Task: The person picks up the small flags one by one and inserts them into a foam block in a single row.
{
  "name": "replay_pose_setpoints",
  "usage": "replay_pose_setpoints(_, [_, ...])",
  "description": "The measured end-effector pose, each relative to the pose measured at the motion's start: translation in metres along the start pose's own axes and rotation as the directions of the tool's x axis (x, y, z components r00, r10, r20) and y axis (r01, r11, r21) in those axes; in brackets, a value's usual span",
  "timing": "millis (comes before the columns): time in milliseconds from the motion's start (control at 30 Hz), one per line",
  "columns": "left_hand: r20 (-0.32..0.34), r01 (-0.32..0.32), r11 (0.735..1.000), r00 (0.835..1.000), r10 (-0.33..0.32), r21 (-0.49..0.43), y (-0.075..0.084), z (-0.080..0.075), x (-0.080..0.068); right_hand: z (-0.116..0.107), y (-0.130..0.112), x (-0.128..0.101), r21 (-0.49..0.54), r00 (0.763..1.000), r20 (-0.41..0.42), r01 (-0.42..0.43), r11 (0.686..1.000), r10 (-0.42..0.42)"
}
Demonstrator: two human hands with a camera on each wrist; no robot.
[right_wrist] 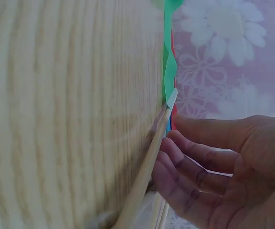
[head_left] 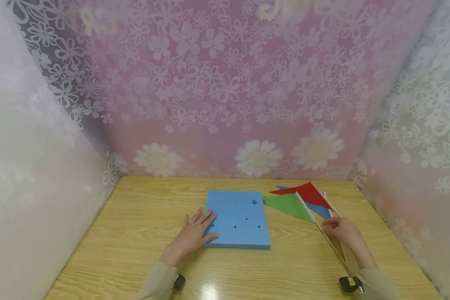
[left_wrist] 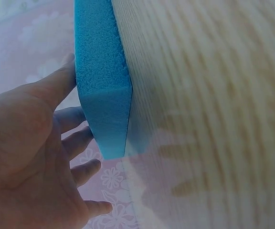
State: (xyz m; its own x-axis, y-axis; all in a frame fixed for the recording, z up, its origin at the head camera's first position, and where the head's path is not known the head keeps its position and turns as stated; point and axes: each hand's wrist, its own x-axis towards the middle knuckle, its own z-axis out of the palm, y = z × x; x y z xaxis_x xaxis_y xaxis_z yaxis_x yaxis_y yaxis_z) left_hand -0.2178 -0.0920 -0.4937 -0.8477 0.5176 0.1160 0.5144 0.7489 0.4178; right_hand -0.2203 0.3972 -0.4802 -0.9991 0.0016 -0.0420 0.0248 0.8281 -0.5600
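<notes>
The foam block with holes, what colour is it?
Blue; the foam block shows best in the head view.

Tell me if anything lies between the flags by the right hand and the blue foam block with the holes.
Nothing visible does. The green flag, red flag and blue flag lie just right of the foam block, with only bare table between. The right hand rests on their sticks; the left hand lies on the block's left edge.

Wooden table point(head_left: 127, 233), floral pink curtain point(head_left: 225, 83) behind.
</notes>
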Motion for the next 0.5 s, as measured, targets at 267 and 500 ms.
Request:
replay_pose_setpoints(267, [0.003,0.004,1.000,1.000,-0.004,-0.005,0.0003,-0.0001,-0.0001,0.0051,-0.0050,0.0007,-0.079,0.999,0.034,-0.006,0.997,0.009])
replay_pose_setpoints(500, [0.009,0.012,1.000,1.000,-0.012,-0.015,0.0005,-0.0005,-0.0009,0.0075,-0.0070,0.0029,-0.092,0.999,0.043,-0.020,0.996,0.024])
